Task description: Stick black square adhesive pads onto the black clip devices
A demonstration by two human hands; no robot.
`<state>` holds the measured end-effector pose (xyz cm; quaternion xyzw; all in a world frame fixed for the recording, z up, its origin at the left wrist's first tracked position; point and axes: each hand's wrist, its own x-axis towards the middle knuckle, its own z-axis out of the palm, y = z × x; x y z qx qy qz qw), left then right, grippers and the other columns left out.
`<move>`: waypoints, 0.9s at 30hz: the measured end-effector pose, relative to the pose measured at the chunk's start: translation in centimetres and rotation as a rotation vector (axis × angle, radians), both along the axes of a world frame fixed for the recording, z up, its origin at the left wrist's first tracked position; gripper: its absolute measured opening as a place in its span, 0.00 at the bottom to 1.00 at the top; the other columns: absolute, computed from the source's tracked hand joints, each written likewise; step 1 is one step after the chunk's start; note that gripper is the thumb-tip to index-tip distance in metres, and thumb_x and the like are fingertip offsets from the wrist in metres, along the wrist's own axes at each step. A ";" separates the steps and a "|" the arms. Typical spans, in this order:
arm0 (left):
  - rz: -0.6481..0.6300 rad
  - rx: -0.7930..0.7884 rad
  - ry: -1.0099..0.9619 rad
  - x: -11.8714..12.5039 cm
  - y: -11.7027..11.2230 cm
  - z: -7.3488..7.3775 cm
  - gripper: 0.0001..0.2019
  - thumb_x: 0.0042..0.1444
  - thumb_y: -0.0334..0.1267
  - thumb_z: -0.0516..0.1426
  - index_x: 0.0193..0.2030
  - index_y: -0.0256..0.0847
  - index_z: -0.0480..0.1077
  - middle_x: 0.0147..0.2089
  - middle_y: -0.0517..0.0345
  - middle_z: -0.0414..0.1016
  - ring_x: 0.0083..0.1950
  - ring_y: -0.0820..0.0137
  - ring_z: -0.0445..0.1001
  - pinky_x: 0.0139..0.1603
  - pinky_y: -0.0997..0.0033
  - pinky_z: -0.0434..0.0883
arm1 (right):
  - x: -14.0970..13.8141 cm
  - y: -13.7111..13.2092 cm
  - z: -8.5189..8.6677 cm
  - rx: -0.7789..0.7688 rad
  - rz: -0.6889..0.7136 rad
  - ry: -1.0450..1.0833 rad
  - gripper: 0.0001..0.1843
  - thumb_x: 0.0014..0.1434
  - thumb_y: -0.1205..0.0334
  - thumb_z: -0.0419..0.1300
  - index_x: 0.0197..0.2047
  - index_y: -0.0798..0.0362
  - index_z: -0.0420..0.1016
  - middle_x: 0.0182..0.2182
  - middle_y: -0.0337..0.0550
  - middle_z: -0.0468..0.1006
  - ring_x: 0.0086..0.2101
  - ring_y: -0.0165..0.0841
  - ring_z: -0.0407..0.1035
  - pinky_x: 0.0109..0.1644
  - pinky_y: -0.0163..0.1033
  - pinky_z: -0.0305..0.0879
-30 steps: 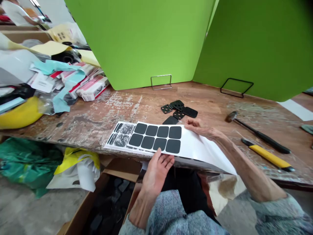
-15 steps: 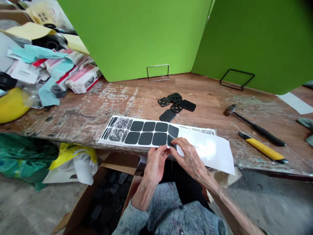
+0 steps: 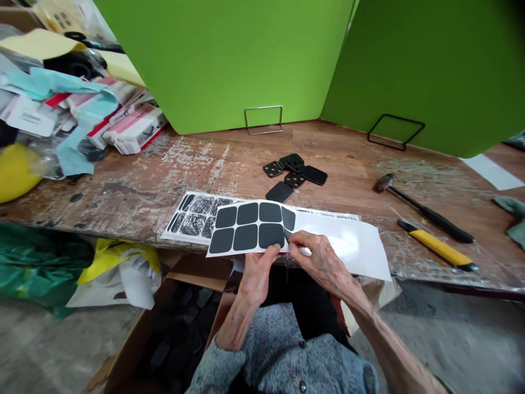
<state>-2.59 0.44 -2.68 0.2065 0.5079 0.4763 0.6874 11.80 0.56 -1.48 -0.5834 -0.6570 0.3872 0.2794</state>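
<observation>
A white backing sheet carries rows of dark grey rounded-square stickers, and its bare glossy part stretches to the right. My left hand grips the sheet's near edge, thumb on top and fingers underneath. At the rightmost near sticker, which looks bent, my right hand pinches with thumb and forefinger. Beneath lies another sheet of stickers under clear wrinkled film. Beyond the sheets sit several black plates, some with holes, and a plain dark one.
A hammer and a yellow-handled cutter lie at the right. Green panels stand behind on wire stands. Packets and bags crowd the left. Below the bench edge, a cardboard box holds dark pieces.
The left part of the upper sheet has lifted and tilted up off the sheet beneath. My left thumb has come onto its top. My right hand stays at the end sticker.
</observation>
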 end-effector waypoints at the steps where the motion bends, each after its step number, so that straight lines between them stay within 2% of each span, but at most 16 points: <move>1: -0.010 0.001 -0.009 0.0 0.0 0.0 0.08 0.45 0.33 0.65 0.34 0.36 0.77 0.33 0.57 0.79 0.36 0.71 0.76 0.43 0.70 0.74 | 0.0 -0.1 0.0 0.000 -0.001 0.014 0.09 0.59 0.69 0.53 0.34 0.53 0.74 0.32 0.42 0.78 0.33 0.34 0.72 0.43 0.40 0.65; 4: -0.017 0.000 -0.024 -0.1 0.0 0.2 0.10 0.46 0.34 0.66 0.37 0.37 0.77 0.36 0.55 0.80 0.38 0.70 0.77 0.45 0.69 0.75 | -0.4 -0.3 0.0 0.018 -0.039 0.005 0.08 0.59 0.68 0.52 0.36 0.54 0.73 0.33 0.42 0.77 0.33 0.34 0.71 0.42 0.39 0.64; 8: -0.007 -0.032 -0.026 0.0 0.2 0.5 0.08 0.45 0.35 0.66 0.32 0.33 0.76 0.31 0.53 0.79 0.35 0.70 0.77 0.42 0.69 0.76 | -0.8 -0.3 -0.6 0.049 -0.101 0.035 0.08 0.62 0.63 0.52 0.35 0.53 0.71 0.32 0.42 0.75 0.32 0.33 0.69 0.40 0.38 0.62; 11: 0.033 -0.118 -0.061 0.0 0.6 0.4 0.10 0.42 0.35 0.68 0.25 0.32 0.74 0.27 0.52 0.78 0.31 0.69 0.77 0.38 0.68 0.77 | 1.3 0.0 -1.6 -0.056 -0.219 0.222 0.12 0.63 0.58 0.53 0.30 0.53 0.70 0.25 0.38 0.72 0.28 0.31 0.66 0.33 0.36 0.60; 14: 0.106 -0.180 -0.066 -0.5 0.7 0.4 0.11 0.41 0.36 0.68 0.25 0.34 0.71 0.27 0.53 0.78 0.31 0.68 0.78 0.36 0.71 0.77 | 4.9 0.1 -2.3 -0.084 -0.478 0.364 0.14 0.61 0.53 0.55 0.29 0.53 0.71 0.24 0.37 0.72 0.28 0.32 0.67 0.33 0.36 0.61; 15: 0.042 -0.201 -0.054 -0.8 0.6 0.4 0.11 0.44 0.38 0.68 0.26 0.34 0.72 0.28 0.51 0.79 0.31 0.68 0.79 0.33 0.73 0.76 | 5.8 -0.1 -2.3 -0.053 -0.561 0.345 0.14 0.61 0.52 0.56 0.31 0.52 0.71 0.25 0.38 0.73 0.29 0.33 0.68 0.35 0.37 0.62; 17: -0.263 -0.255 -0.012 -1.4 0.1 0.9 0.18 0.51 0.49 0.63 0.27 0.33 0.72 0.27 0.46 0.78 0.26 0.68 0.78 0.23 0.78 0.70 | 6.6 -0.6 -1.9 0.067 -0.659 0.195 0.12 0.62 0.53 0.55 0.33 0.52 0.71 0.27 0.39 0.75 0.31 0.35 0.70 0.39 0.40 0.64; 18: -0.430 -0.271 0.025 -1.6 -0.2 1.2 0.22 0.53 0.53 0.60 0.27 0.32 0.72 0.25 0.45 0.77 0.23 0.70 0.76 0.18 0.80 0.64 | 6.3 -1.0 -1.6 0.150 -0.655 0.097 0.11 0.63 0.55 0.54 0.34 0.51 0.71 0.29 0.41 0.75 0.32 0.36 0.70 0.40 0.41 0.64; 19: -0.546 -0.259 0.066 -1.7 -0.4 1.6 0.24 0.55 0.57 0.58 0.28 0.32 0.72 0.24 0.46 0.76 0.19 0.72 0.73 0.15 0.81 0.60 | 5.5 -1.4 -1.3 0.251 -0.625 0.004 0.09 0.64 0.58 0.53 0.36 0.51 0.71 0.31 0.43 0.76 0.34 0.36 0.71 0.41 0.42 0.65; 20: -0.580 -0.214 0.109 -1.7 -0.4 2.0 0.24 0.55 0.58 0.57 0.30 0.33 0.72 0.23 0.49 0.75 0.19 0.74 0.71 0.15 0.81 0.58 | 4.4 -1.8 -1.1 0.358 -0.569 -0.075 0.08 0.65 0.61 0.52 0.38 0.51 0.72 0.34 0.45 0.76 0.36 0.37 0.71 0.42 0.43 0.66; 21: -0.535 -0.147 0.154 -1.5 -0.3 2.4 0.23 0.54 0.57 0.58 0.33 0.35 0.72 0.25 0.53 0.75 0.20 0.75 0.71 0.17 0.82 0.60 | 3.1 -2.2 -0.9 0.452 -0.495 -0.140 0.08 0.65 0.63 0.52 0.40 0.51 0.72 0.37 0.47 0.76 0.38 0.38 0.71 0.44 0.44 0.67; 23: -0.369 -0.015 0.211 -1.1 0.5 3.1 0.18 0.50 0.52 0.63 0.39 0.39 0.70 0.28 0.59 0.74 0.25 0.76 0.72 0.24 0.80 0.67 | 0.3 -2.8 -0.6 0.561 -0.327 -0.233 0.10 0.65 0.68 0.51 0.43 0.51 0.73 0.41 0.50 0.76 0.42 0.40 0.71 0.47 0.46 0.68; 25: -0.277 0.033 0.231 -0.8 1.5 3.3 0.17 0.47 0.46 0.66 0.40 0.41 0.68 0.28 0.63 0.72 0.27 0.77 0.70 0.28 0.80 0.69 | -1.5 -3.2 -0.4 0.567 -0.166 -0.251 0.10 0.65 0.69 0.52 0.46 0.51 0.72 0.44 0.50 0.76 0.45 0.41 0.70 0.50 0.48 0.67; 27: -0.271 0.023 0.238 -0.7 2.3 3.2 0.15 0.47 0.42 0.64 0.39 0.42 0.68 0.27 0.65 0.70 0.25 0.78 0.67 0.27 0.80 0.68 | -1.9 -3.3 -0.2 0.507 -0.076 -0.149 0.10 0.66 0.67 0.53 0.49 0.51 0.71 0.47 0.49 0.75 0.49 0.41 0.68 0.54 0.50 0.66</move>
